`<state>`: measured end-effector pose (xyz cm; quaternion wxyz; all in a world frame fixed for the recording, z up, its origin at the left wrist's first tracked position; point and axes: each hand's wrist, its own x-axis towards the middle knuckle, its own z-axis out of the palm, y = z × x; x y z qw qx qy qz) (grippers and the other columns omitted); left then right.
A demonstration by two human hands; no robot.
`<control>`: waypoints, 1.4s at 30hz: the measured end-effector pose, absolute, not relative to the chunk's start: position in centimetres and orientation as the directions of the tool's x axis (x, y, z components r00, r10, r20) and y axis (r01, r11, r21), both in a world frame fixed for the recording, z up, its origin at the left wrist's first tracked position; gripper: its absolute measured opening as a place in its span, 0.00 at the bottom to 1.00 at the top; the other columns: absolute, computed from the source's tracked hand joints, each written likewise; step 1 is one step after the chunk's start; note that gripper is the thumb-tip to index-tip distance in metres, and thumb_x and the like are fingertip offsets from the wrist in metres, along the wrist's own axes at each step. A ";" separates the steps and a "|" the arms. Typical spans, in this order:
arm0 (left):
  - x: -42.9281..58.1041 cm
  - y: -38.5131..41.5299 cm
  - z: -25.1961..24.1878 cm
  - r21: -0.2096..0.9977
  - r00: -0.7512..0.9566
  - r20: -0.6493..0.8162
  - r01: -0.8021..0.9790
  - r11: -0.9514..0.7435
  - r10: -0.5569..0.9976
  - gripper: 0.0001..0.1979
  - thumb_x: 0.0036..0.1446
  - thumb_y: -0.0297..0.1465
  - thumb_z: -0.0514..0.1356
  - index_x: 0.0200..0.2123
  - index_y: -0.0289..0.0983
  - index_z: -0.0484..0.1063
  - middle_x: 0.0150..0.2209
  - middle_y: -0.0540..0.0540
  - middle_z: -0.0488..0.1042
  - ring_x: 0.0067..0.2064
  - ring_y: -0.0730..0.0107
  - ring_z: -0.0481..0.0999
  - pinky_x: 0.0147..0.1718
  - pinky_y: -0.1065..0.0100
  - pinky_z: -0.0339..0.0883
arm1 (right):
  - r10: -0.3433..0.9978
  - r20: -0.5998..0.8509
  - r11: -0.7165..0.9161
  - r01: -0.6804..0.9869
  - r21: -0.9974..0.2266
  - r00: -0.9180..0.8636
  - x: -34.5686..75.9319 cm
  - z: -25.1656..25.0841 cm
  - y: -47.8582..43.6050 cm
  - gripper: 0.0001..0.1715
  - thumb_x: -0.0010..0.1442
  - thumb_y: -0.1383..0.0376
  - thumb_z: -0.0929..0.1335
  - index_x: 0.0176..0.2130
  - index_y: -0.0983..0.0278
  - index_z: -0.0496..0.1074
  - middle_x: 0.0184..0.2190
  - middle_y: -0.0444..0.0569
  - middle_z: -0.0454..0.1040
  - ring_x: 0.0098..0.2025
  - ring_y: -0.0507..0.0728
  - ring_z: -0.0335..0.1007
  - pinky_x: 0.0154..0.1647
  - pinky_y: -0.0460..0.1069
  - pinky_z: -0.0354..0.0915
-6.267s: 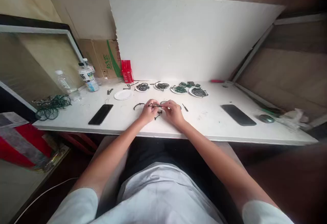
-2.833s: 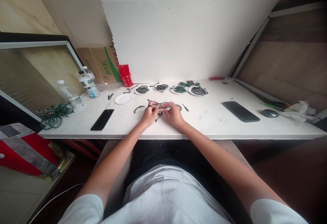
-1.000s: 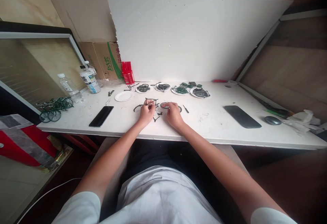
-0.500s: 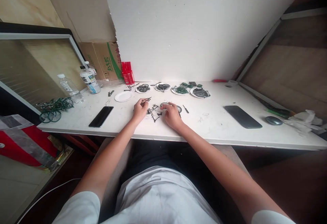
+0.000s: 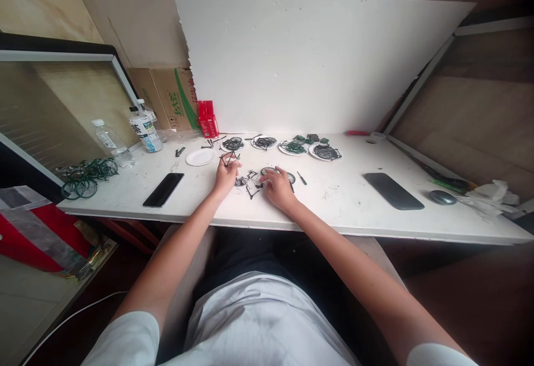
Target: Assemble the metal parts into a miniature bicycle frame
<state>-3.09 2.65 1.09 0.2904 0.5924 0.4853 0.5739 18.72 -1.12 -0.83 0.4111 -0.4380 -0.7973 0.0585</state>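
My left hand point(image 5: 226, 176) is closed on a small dark model bicycle frame point(image 5: 229, 158), held just above the white table point(image 5: 334, 199). My right hand point(image 5: 278, 186) rests on the table with fingers curled over a small wheel point(image 5: 269, 171); whether it grips the wheel is unclear. Loose dark parts point(image 5: 248, 182) lie between the two hands.
Several small white plates point(image 5: 263, 142) of bicycle parts line the back, and an empty plate point(image 5: 200, 157) sits left. Phones lie left point(image 5: 163, 189) and right point(image 5: 393, 191). Bottles point(image 5: 144, 128), finished green model bicycles point(image 5: 85, 176), a red box point(image 5: 207, 117), a mouse point(image 5: 441, 197) also stand here.
Both hands earlier held the frame together at the centre. Now they have parted: the left carried the frame leftward and up, the right went down onto the wheel.
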 end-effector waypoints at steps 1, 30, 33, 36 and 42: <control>-3.2 2.8 1.3 0.913 -0.131 0.392 0.180 -0.367 0.911 0.17 0.68 0.40 0.57 0.56 0.40 0.64 0.40 0.44 0.80 0.27 0.75 0.71 0.28 0.72 0.65 | 0.751 0.600 0.605 0.652 -0.457 -0.276 18.7 -0.8 -1.1 0.22 0.55 0.79 0.62 0.40 0.62 0.78 0.51 0.56 0.81 0.65 0.63 0.71 0.75 0.68 0.54; -4.7 1.7 2.2 0.800 0.106 0.280 0.523 -0.293 0.954 0.17 0.47 0.32 0.71 0.42 0.37 0.78 0.31 0.46 0.79 0.34 0.62 0.78 0.34 0.66 0.70 | 0.803 0.565 0.533 0.653 -0.537 -0.191 18.7 -0.9 -1.3 0.12 0.62 0.71 0.67 0.40 0.61 0.80 0.56 0.57 0.76 0.64 0.70 0.62 0.69 0.68 0.58; -4.3 1.6 1.8 0.787 0.104 0.297 0.536 -0.305 0.949 0.18 0.46 0.32 0.72 0.43 0.38 0.79 0.31 0.47 0.80 0.34 0.62 0.79 0.36 0.65 0.70 | 0.806 0.561 0.530 0.649 -0.545 -0.186 18.7 -0.8 -1.4 0.13 0.62 0.71 0.66 0.40 0.61 0.80 0.56 0.58 0.76 0.63 0.70 0.63 0.67 0.67 0.61; -4.0 1.5 1.4 0.779 0.118 0.285 0.549 -0.301 0.951 0.20 0.45 0.32 0.73 0.44 0.39 0.80 0.30 0.48 0.80 0.34 0.62 0.79 0.37 0.65 0.70 | 0.805 0.563 0.532 0.647 -0.546 -0.187 18.6 -0.7 -1.5 0.13 0.63 0.71 0.66 0.40 0.62 0.80 0.55 0.58 0.75 0.62 0.70 0.64 0.66 0.67 0.62; -3.8 1.6 1.2 0.760 0.100 0.320 0.567 -0.318 0.942 0.14 0.47 0.31 0.70 0.41 0.39 0.82 0.30 0.48 0.80 0.33 0.64 0.78 0.36 0.66 0.69 | 0.806 0.564 0.531 0.637 -0.559 -0.179 18.6 -0.5 -1.7 0.13 0.63 0.72 0.66 0.40 0.61 0.80 0.53 0.58 0.74 0.60 0.69 0.64 0.65 0.66 0.63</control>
